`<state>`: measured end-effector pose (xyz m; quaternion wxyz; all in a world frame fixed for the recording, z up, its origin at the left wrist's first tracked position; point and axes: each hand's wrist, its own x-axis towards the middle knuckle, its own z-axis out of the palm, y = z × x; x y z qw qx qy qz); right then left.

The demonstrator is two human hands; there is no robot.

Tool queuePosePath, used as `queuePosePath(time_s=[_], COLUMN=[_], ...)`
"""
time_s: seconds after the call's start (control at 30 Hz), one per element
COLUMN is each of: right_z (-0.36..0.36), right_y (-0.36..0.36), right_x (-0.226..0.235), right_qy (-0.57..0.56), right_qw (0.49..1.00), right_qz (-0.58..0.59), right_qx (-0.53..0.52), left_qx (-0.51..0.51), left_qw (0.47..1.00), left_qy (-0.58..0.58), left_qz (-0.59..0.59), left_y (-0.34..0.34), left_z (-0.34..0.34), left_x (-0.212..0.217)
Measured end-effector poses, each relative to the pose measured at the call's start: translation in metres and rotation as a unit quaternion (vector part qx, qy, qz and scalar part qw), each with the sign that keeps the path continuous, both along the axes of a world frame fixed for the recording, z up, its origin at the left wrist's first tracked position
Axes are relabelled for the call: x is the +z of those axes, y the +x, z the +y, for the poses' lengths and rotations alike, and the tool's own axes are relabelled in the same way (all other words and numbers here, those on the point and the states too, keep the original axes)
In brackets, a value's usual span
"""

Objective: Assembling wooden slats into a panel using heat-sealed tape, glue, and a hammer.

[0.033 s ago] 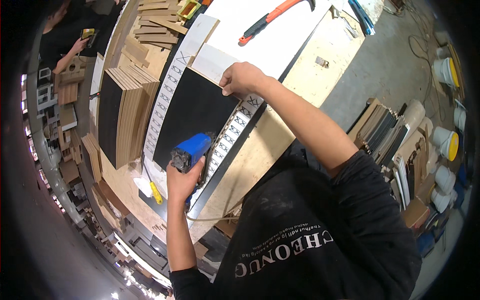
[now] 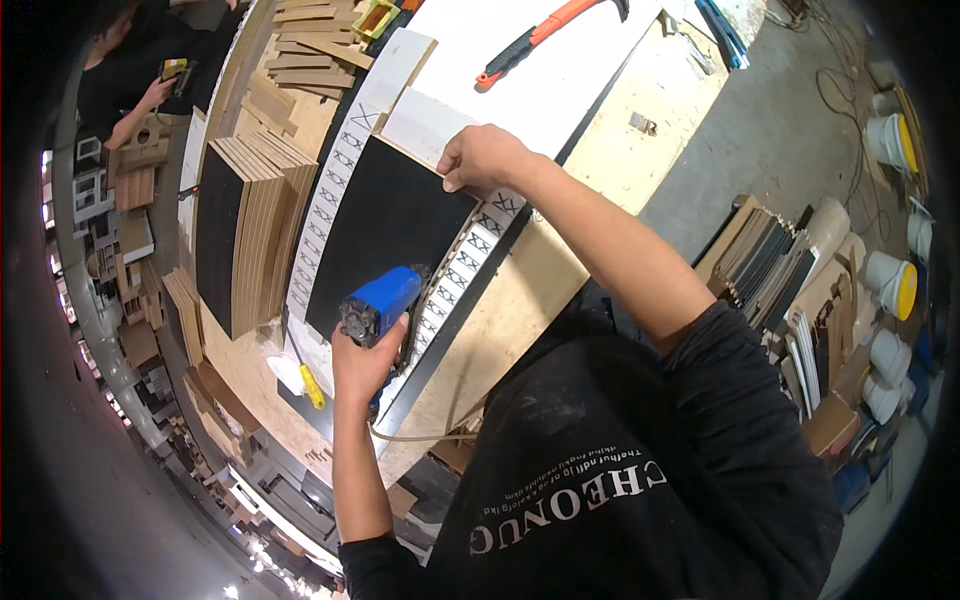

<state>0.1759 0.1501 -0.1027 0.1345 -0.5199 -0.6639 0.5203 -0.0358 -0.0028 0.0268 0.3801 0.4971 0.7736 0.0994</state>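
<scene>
While the left hand (image 2: 362, 362) grasps a blue power tool (image 2: 385, 300), the tool stands over the near right edge of a black panel (image 2: 385, 225), which lies on the desk (image 2: 535, 290) between two white strips (image 2: 325, 210). At the panel's far right corner, the right hand (image 2: 487, 160) rests with bent fingers; whether they pinch it, I cannot tell. Farther off lies an orange-and-black hammer (image 2: 540, 40).

I see bright white board (image 2: 575, 105) beyond left hand (image 2: 363, 364); soft shadow (image 2: 535, 278) right of grip, glare below, edges bent, dark.
</scene>
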Motion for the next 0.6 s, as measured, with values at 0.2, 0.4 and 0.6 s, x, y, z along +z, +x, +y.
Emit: queuePosePath(time_s=[0.2, 0.4, 0.6], right_z=[0.001, 0.002, 0.002], right_y=[0.0, 0.002, 0.0], right_x=[0.0, -0.002, 0.0], right_qy=[-0.014, -0.008, -0.002], right_qw=[1.0, 1.0, 1.0], right_qz=[-0.004, -0.006, -0.001], right_qx=[0.001, 0.004, 0.004], left_qx=[-0.006, -0.023, -0.033], left_qw=[1.0, 1.0, 0.999], left_qy=[-0.03, -0.006, -0.009], left_qz=[-0.003, -0.017, 0.021], left_y=[0.005, 0.02, 0.022], left_z=[0.006, 0.018, 0.024], left_x=[0.005, 0.008, -0.001])
